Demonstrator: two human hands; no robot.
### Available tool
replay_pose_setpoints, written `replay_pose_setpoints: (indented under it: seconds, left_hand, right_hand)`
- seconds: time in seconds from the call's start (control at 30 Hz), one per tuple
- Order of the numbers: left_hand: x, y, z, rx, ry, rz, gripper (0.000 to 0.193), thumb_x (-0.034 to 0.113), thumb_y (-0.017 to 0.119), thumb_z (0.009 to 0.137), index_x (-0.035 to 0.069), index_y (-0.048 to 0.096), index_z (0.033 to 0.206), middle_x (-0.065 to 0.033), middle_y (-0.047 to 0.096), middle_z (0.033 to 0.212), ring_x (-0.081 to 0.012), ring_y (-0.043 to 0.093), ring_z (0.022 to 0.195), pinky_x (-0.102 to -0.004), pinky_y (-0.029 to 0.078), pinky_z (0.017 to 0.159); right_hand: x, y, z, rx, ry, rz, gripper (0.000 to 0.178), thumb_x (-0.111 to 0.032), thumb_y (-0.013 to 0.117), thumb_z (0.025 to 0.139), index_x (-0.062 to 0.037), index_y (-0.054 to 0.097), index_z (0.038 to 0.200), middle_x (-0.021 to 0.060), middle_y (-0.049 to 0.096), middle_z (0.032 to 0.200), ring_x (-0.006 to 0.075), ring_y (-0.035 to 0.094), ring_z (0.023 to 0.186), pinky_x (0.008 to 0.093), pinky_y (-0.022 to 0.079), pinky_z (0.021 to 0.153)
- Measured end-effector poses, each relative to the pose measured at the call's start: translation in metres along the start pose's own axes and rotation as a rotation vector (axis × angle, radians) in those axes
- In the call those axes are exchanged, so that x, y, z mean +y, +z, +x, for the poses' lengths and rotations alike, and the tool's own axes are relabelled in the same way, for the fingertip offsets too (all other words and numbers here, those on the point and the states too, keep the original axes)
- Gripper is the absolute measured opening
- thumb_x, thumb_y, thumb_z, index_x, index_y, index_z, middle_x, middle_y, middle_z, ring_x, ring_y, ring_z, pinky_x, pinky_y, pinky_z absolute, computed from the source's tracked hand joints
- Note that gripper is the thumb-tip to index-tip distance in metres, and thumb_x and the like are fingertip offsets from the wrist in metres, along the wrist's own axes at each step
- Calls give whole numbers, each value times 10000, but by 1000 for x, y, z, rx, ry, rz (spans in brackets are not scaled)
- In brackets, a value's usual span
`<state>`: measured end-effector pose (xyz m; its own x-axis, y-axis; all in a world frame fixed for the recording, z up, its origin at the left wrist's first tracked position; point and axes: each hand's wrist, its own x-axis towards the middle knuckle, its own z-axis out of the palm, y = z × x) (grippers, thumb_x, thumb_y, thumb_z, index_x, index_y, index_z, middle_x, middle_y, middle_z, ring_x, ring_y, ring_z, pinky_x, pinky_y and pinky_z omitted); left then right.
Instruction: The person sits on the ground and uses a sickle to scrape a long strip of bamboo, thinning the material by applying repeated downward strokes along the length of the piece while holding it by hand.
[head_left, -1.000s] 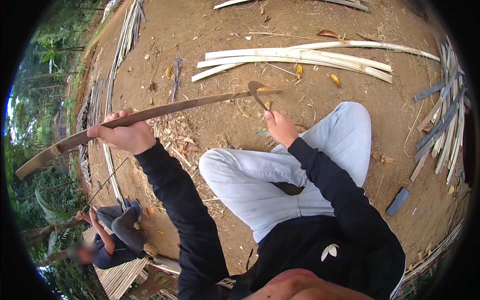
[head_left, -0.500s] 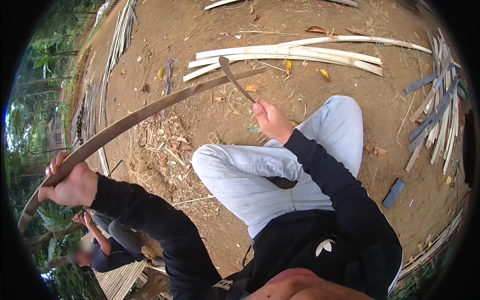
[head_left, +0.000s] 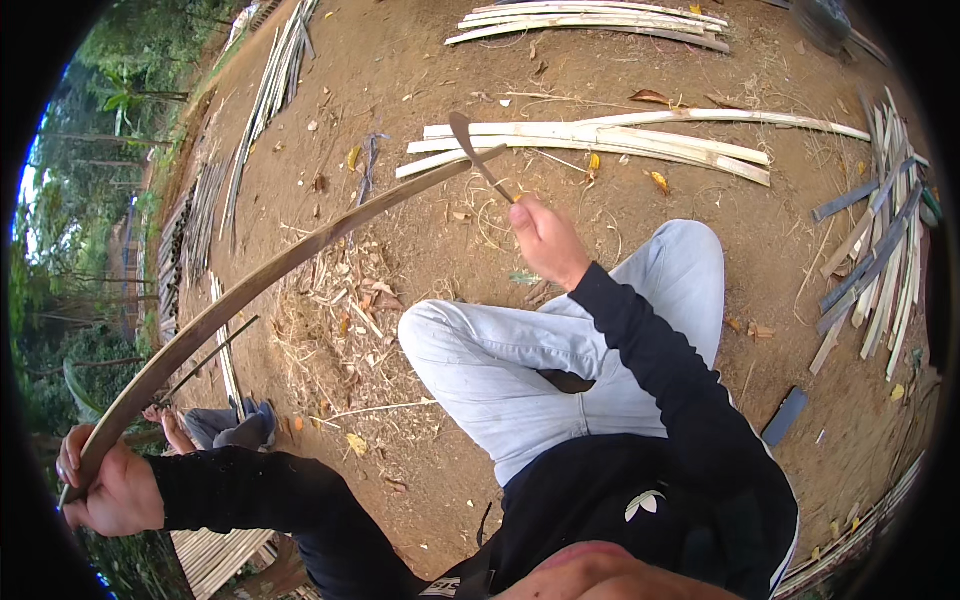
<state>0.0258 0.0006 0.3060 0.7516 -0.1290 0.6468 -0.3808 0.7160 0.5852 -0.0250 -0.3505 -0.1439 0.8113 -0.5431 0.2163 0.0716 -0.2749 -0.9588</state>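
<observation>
My left hand (head_left: 112, 490) is closed around the lower left end of a long, brown, split bamboo strip (head_left: 290, 255), which slants up and away to the right. In my right hand (head_left: 548, 242) is the handle of a knife (head_left: 472, 150) with a broad, curved, brownish blade. The blade crosses the strip close to its far end; whether the two touch I cannot tell. The knife's handle is mostly hidden in my fist.
Pale split strips (head_left: 600, 140) lie on the dirt beyond my knees, with another bundle (head_left: 590, 22) farther off. A heap of strips (head_left: 890, 230) and a dark phone (head_left: 785, 417) are at right. Shavings (head_left: 350, 290) litter the ground. Another person's legs (head_left: 232, 425) show at left.
My left hand has moved down and slightly left, drawing the strip with it, so its far end sits nearer the knife blade. The other person at left is now mostly behind my arm.
</observation>
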Motion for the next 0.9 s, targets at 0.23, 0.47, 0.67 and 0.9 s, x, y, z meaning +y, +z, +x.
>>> replay_pose_setpoints:
  seconds: [0.23, 0.47, 0.67, 0.9]
  left_hand:
    - [5, -2, -4, -68, 28, -35, 464, 490, 568, 826, 79, 388, 707, -50, 419, 708, -214, 436, 653, -358, 393, 668]
    - [-29, -41, 18, 25, 69, -68, 570, 599, 506, 864, 61, 399, 713, -47, 424, 696, -201, 469, 602, -358, 422, 629]
    - [-101, -111, 31, 375, 154, -43, 645, 715, 484, 813, 83, 418, 701, -32, 454, 625, -153, 514, 551, -293, 466, 542]
    - [-341, -139, -62, 958, -289, -309, 706, 812, 342, 810, 110, 397, 752, 12, 347, 471, -169, 394, 373, -262, 349, 393]
  right_hand:
    - [11, -14, 23, -11, 48, -58, 460, -443, 393, 984, -24, 513, 834, 201, 521, 603, 417, 557, 608, 469, 401, 552]
    - [10, -22, 17, 57, 1, -22, 512, -495, 377, 987, -24, 534, 862, 100, 497, 571, 254, 526, 522, 378, 426, 509]
    - [42, -90, 33, 275, 435, 540, 407, -477, 379, 996, -96, 484, 896, -20, 439, 586, 72, 434, 432, 244, 377, 373]
    - [-4, -196, -30, 514, 370, 637, 260, -400, 482, 976, -143, 448, 994, -24, 462, 708, 65, 459, 514, 224, 393, 434]
